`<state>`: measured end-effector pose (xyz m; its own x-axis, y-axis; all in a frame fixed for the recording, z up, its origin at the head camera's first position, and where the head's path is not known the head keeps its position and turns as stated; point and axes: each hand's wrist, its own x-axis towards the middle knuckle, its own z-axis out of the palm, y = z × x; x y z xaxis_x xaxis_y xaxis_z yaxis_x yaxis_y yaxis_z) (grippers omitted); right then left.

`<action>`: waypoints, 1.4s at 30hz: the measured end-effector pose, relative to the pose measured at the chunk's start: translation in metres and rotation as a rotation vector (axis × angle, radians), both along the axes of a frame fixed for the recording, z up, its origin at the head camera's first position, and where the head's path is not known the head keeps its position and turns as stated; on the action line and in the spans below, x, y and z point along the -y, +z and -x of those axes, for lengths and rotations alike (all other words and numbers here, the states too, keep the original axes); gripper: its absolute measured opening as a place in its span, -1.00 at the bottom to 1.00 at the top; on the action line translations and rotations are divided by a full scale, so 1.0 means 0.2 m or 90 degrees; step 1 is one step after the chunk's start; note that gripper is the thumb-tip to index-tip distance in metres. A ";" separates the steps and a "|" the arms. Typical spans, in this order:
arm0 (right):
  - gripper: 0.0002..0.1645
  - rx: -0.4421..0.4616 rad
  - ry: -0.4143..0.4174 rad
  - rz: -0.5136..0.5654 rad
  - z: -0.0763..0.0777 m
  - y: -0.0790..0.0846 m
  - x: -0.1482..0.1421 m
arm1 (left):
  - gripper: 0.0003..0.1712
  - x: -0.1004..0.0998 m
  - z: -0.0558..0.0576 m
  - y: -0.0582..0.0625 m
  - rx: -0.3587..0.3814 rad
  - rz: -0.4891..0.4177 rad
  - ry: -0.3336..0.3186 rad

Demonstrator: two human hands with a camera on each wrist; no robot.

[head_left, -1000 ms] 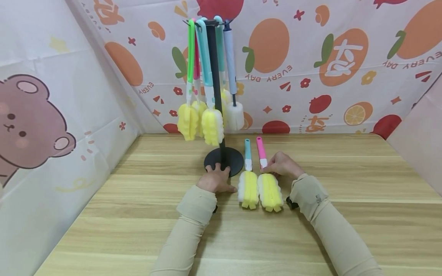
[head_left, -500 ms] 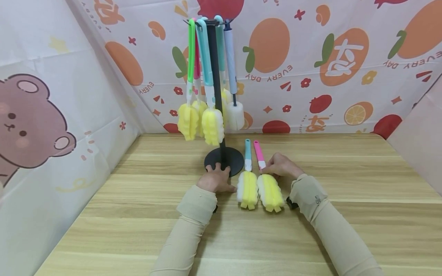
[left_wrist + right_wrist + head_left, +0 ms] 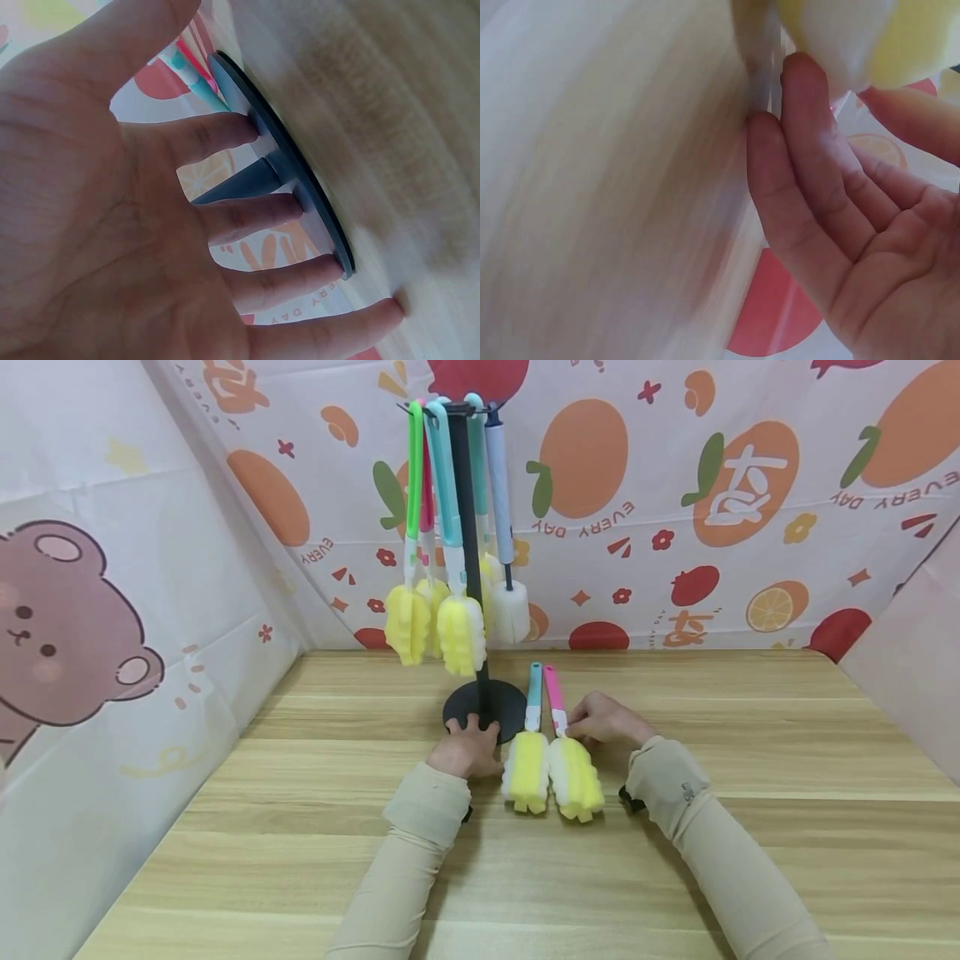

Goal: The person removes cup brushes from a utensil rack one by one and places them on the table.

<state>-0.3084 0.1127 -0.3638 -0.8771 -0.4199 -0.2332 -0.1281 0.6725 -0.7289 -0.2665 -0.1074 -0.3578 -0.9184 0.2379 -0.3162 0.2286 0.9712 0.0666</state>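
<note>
My left hand spreads its fingers over the round black base of a stand; in the left wrist view, straight fingertips rest on that base. My right hand pinches the neck of a bottle brush with a pink handle, just above its yellow and white sponge head. That sponge also shows in the right wrist view, partly hiding the pinch. A second bottle brush with a teal handle lies along its left, the two sponge heads side by side on the table.
The stand's black post carries several hanging brushes, including a green-handled one and a pale blue one with a white sponge. Fruit-printed cloth backs the wooden table; a bear-printed cloth lines its left.
The pink-handled brush has slid left with my right hand, its handle now leaning toward the teal one. The teal brush has shifted left too. My left hand keeps its place on the base.
</note>
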 end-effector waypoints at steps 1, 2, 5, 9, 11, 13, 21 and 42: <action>-0.89 -0.006 0.006 -0.003 0.00 0.00 0.01 | -0.26 0.00 0.00 0.00 0.002 0.001 0.002; -0.90 -0.009 0.010 -0.004 0.00 0.00 0.01 | -0.27 0.00 0.00 0.00 0.004 0.001 0.004; -0.89 -0.011 0.017 -0.003 0.00 0.01 0.02 | -0.27 0.01 0.01 0.00 0.010 0.002 0.003; -0.88 -0.012 0.016 -0.001 0.00 0.01 0.04 | -0.31 0.02 0.01 0.00 0.011 -0.001 -0.006; -0.89 -0.017 0.021 -0.003 0.00 0.01 0.05 | -0.33 0.03 0.01 0.01 0.009 -0.001 -0.011; -0.90 -0.019 0.021 -0.005 0.00 0.01 0.07 | -0.34 0.04 0.02 0.00 0.006 -0.002 -0.015; -0.88 -0.028 0.032 -0.024 -0.01 0.01 0.11 | -0.36 0.06 0.02 0.01 -0.016 -0.004 -0.021; -0.86 -0.095 -0.062 -0.051 0.02 0.10 0.09 | -0.35 0.03 0.02 0.01 -0.007 0.002 -0.010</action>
<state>-0.3119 0.0941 -0.3438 -0.9400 -0.3167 -0.1267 -0.1622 0.7418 -0.6507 -0.2700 -0.1144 -0.3562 -0.9181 0.2512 -0.3066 0.2442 0.9678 0.0616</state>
